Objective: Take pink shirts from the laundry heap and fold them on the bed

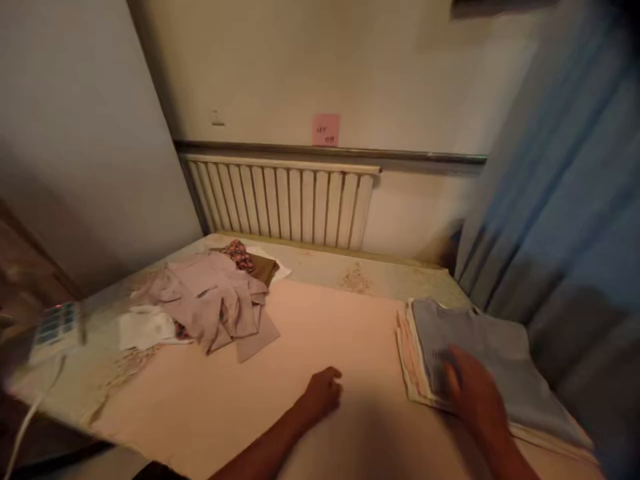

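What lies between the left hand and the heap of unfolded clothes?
In the head view, only bare pink sheet lies between the left hand and the heap of unfolded clothes; nothing else sits on that stretch.

Dim, warm yellowish light over the whole room; the right hand [473, 393] is smeared by motion blur, the curtain [565, 200] and the left edge are soft and stretched, and a shadow darkens the bed [320, 333] near the bottom
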Tool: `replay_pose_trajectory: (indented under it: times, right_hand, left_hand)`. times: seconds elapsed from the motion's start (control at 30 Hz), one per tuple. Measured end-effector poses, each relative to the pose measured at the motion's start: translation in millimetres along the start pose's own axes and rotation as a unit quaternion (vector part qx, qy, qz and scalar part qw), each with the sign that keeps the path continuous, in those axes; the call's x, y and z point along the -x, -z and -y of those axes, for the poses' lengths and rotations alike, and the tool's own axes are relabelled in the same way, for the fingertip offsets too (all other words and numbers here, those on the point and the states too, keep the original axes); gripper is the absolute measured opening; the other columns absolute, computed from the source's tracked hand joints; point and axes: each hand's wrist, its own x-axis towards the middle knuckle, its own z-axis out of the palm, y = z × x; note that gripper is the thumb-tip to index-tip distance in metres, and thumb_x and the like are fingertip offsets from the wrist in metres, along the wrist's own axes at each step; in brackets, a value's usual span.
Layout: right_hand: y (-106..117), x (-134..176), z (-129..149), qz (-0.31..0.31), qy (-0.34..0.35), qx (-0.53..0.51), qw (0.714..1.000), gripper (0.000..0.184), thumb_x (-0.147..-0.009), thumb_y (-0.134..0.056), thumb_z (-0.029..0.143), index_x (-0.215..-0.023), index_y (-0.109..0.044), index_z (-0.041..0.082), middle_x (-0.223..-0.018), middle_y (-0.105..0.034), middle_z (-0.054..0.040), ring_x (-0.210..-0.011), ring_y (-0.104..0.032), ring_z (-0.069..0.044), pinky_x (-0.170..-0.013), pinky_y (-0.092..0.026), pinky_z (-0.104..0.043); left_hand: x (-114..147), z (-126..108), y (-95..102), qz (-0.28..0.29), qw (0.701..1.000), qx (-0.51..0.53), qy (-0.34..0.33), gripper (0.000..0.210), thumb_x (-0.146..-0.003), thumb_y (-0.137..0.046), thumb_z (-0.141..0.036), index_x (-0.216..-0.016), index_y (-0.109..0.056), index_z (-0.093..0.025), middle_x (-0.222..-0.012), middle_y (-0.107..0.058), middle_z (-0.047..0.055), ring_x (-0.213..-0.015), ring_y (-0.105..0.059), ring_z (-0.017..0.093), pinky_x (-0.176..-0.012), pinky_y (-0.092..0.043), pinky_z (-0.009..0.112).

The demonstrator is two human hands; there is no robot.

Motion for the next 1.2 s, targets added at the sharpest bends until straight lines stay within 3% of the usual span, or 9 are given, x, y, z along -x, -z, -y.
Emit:
replay_pose_trajectory:
  times: [0.13, 0.23, 0.33, 0.47, 0.6, 0.83, 0.93, 1.1, 1.2]
  right_hand:
    - [-43.3, 72.7, 89.3, 0.065, 0.005, -0.105, 0.992, 0.033, -0.092, -0.038, 0.034, -0.101, -0.066, 0.020, -0.099, -0.073, -0.0105, -0.092, -0.070, -0.024, -0.084, -0.057, -0.037]
    - [-68.3, 113.6, 140.7, 0.101, 0.023, -0.160, 0.982, 0.026, -0.093, -0.041, 0.030, -0.097, -0.065, 0.022, -0.091, -0.073, -0.0064, -0.081, -0.070, -0.019, -0.073, -0.058, -0.029]
    - [-82.7, 133.1, 168.7, 0.077, 0.083, -0.155, 0.981, 0.020, -0.092, -0.044, 0.025, -0.089, -0.064, 0.023, -0.085, -0.070, -0.0054, -0.078, -0.068, -0.020, -0.072, -0.057, -0.031]
    - [-86.5, 134.0, 177.8, 0.032, 0.134, -0.131, 0.982, 0.019, -0.092, -0.044, 0.020, -0.090, -0.062, 0.023, -0.087, -0.067, -0.0061, -0.081, -0.065, -0.020, -0.074, -0.056, -0.033]
    - [-83.2, 131.5, 178.9, 0.033, 0.136, -0.114, 0.984, 0.019, -0.092, -0.044, 0.019, -0.088, -0.062, 0.024, -0.087, -0.066, -0.0058, -0.081, -0.063, -0.020, -0.075, -0.055, -0.034]
    - [-85.3, 134.3, 178.5, 0.035, 0.137, -0.078, 0.987, 0.022, -0.091, -0.042, 0.018, -0.088, -0.063, 0.023, -0.088, -0.066, -0.0065, -0.084, -0.063, -0.021, -0.078, -0.055, -0.035]
    - [-89.4, 136.0, 175.5, 0.033, 0.146, -0.054, 0.987, 0.022, -0.090, -0.042, 0.017, -0.093, -0.063, 0.022, -0.094, -0.067, -0.0083, -0.089, -0.064, -0.022, -0.080, -0.055, -0.036]
    - [-94.3, 138.6, 171.2, 0.040, 0.142, -0.041, 0.988, 0.021, -0.088, -0.043, 0.016, -0.092, -0.063, 0.023, -0.093, -0.068, -0.0082, -0.089, -0.065, -0.022, -0.078, -0.056, -0.035]
    - [-95.8, 139.7, 169.3, 0.029, 0.154, -0.033, 0.987, 0.021, -0.088, -0.045, 0.016, -0.096, -0.063, 0.023, -0.098, -0.068, -0.0091, -0.092, -0.065, -0.023, -0.081, -0.057, -0.036]
  left_hand:
    - [32.6, 25.4, 64.1, -0.064, 0.997, 0.032, 0.028, 0.025, -0.074, -0.053, -0.023, -0.097, -0.057, -0.017, -0.056, -0.050, -0.008, -0.045, -0.049, 0.008, -0.047, -0.037, 0.021]
    - [48.8, 39.8, 110.0, -0.130, 0.990, -0.031, 0.037, 0.026, -0.081, -0.043, -0.022, -0.103, -0.055, -0.015, -0.056, -0.052, -0.007, -0.048, -0.054, 0.011, -0.048, -0.040, 0.022]
    - [59.0, 48.3, 153.1, -0.201, 0.972, -0.116, 0.033, 0.034, -0.085, -0.037, -0.020, -0.113, -0.055, -0.012, -0.067, -0.061, 0.000, -0.060, -0.062, 0.016, -0.060, -0.048, 0.028]
    - [67.4, 56.8, 193.1, -0.284, 0.939, -0.194, -0.012, 0.040, -0.086, -0.039, -0.019, -0.123, -0.052, -0.010, -0.112, -0.063, 0.013, -0.107, -0.061, 0.021, -0.095, -0.045, 0.036]
    - [67.6, 64.5, 204.3, -0.348, 0.869, -0.340, -0.090, 0.044, -0.089, -0.038, -0.018, -0.131, -0.049, -0.011, -0.129, -0.054, 0.015, -0.123, -0.051, 0.023, -0.100, -0.044, 0.035]
    - [56.0, 58.9, 210.6, -0.393, 0.779, -0.475, -0.113, 0.047, -0.088, -0.045, -0.016, -0.134, -0.048, -0.010, -0.142, -0.044, 0.019, -0.131, -0.041, 0.029, -0.104, -0.040, 0.040]
    - [48.5, 52.8, 212.7, -0.393, 0.764, -0.502, -0.095, 0.052, -0.088, -0.051, -0.026, -0.138, -0.046, -0.010, -0.146, -0.041, 0.019, -0.134, -0.038, 0.031, -0.109, -0.034, 0.043]
    - [32.0, 43.4, 208.5, -0.337, 0.769, -0.541, -0.038, 0.069, -0.084, -0.058, -0.039, -0.146, -0.038, -0.018, -0.157, -0.025, 0.017, -0.140, -0.026, 0.038, -0.105, -0.034, 0.048]
    - [22.3, 36.0, 211.4, -0.322, 0.763, -0.561, 0.008, 0.065, -0.087, -0.053, -0.037, -0.147, -0.037, -0.020, -0.157, -0.024, 0.020, -0.130, -0.040, 0.039, -0.095, -0.041, 0.049]
